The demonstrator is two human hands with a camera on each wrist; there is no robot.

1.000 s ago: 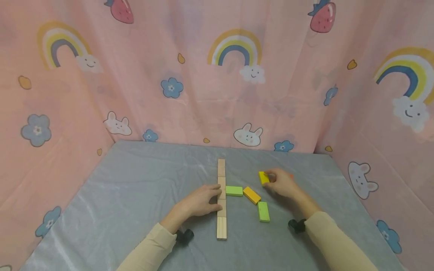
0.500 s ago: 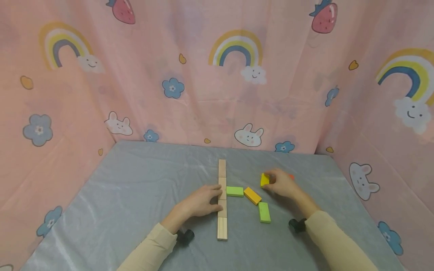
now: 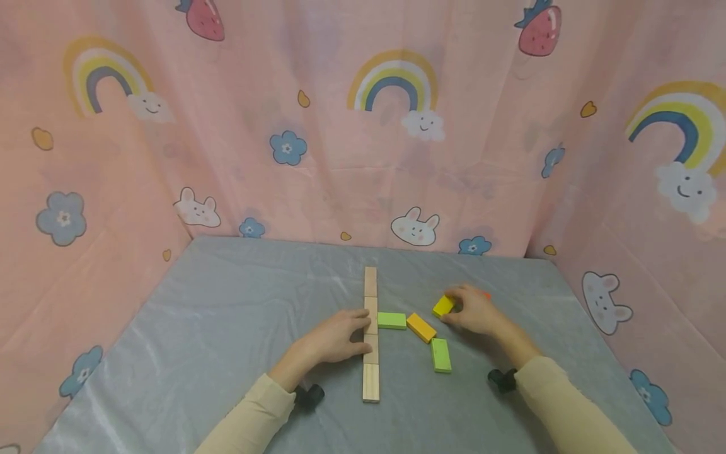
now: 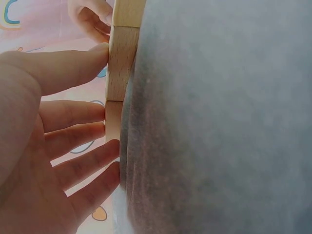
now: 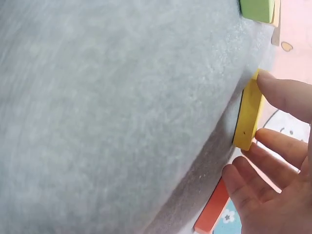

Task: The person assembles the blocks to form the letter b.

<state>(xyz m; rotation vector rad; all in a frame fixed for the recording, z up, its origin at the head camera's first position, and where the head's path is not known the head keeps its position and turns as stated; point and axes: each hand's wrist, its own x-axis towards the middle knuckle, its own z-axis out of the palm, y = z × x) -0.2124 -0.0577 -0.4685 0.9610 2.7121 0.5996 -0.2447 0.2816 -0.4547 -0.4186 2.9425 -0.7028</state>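
My right hand (image 3: 475,310) pinches a yellow wooden block (image 3: 443,306) by its ends between thumb and fingers, low over the cloth. In the right wrist view, that block (image 5: 249,113) stands on its narrow side, tilted. On the left, my left hand (image 3: 337,337) touches a straight row of plain wooden blocks (image 3: 370,381) with its thumb and fingertips. Its fingers are extended and spread in the left wrist view, the thumb against a plain block (image 4: 123,63). From the row's right side run a green block (image 3: 392,321), an orange block (image 3: 421,327) and a second green block (image 3: 440,355) in a bend.
Behind my right hand a red block (image 5: 212,209) lies on the cloth, mostly hidden in the head view. Grey cloth (image 3: 227,296) covers the table. Pink printed curtains (image 3: 340,183) enclose the back and both sides.
My right hand has turned the yellow block from pointing away from me to a slant, its near end swung left. The left hand and the other blocks stay as they were.
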